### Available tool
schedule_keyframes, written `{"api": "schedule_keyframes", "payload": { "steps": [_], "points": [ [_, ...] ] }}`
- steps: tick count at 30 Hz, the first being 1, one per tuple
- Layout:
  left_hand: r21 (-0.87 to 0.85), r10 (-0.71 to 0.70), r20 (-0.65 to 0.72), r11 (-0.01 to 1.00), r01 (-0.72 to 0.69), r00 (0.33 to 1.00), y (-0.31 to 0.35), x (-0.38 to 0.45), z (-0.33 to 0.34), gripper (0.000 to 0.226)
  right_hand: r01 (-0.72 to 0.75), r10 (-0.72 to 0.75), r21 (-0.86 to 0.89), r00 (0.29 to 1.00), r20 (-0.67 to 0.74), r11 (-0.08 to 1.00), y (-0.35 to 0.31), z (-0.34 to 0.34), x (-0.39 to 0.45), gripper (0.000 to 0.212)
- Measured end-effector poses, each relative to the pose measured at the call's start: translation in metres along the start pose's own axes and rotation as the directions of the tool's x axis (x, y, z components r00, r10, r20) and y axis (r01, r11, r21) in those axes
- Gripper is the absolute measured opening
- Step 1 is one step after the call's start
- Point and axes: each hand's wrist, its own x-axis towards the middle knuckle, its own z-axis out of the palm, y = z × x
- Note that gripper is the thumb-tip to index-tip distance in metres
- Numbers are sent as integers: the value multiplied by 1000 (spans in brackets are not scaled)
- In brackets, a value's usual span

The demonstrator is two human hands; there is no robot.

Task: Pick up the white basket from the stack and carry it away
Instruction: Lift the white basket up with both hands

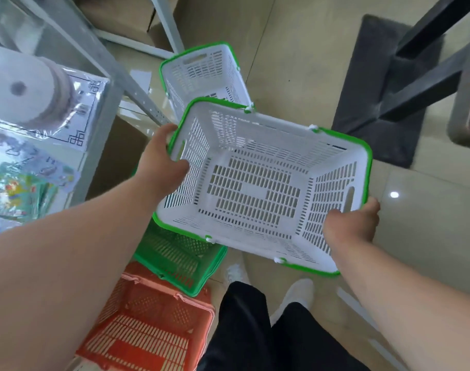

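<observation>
A white slotted basket (258,188) with a green rim hangs in the air in front of me, empty and tilted a little. My left hand (162,159) grips its left end over the rim. My right hand (350,226) holds its right end near the handle slot. Behind it on the floor stands a second white basket (201,73) with a green rim, partly hidden by the held one.
A green basket (180,258) and an orange-red basket (148,322) stand on the tiled floor below my left arm. A glass shelf (41,108) with packaged goods is at left. A dark mat (373,76) and black stand are at right. My legs and white shoes are below.
</observation>
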Motion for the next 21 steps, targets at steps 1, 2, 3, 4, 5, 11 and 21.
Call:
{"api": "schedule_keyframes", "payload": {
  "steps": [1,2,3,4,5,11,21],
  "points": [
    [-25,-20,-31,999,19,999,-2,-3,-6,77,38,-38,-8,999,7,999,-12,-2,0,81],
    [-51,-51,-69,998,48,996,-4,-6,-12,75,78,-78,-14,997,18,997,-25,-3,-2,81],
    [-77,-88,-110,994,80,990,-7,-10,-18,72,118,-118,-24,993,31,993,-38,-4,-4,82],
    [-108,-124,-150,988,108,981,-10,-14,-23,71,157,-155,-36,987,43,987,-52,-5,-8,83],
    [-141,-157,-181,981,132,971,-14,-18,-28,70,192,-189,-50,981,53,980,-65,-4,-12,84],
    [-282,-297,-210,931,233,932,-40,-32,-58,72,403,-388,-125,913,130,907,-149,-1,-32,81],
    [-207,-395,-54,903,377,917,-31,-32,-87,50,627,-570,-104,756,322,772,-275,-31,-8,38]
  ]
}}
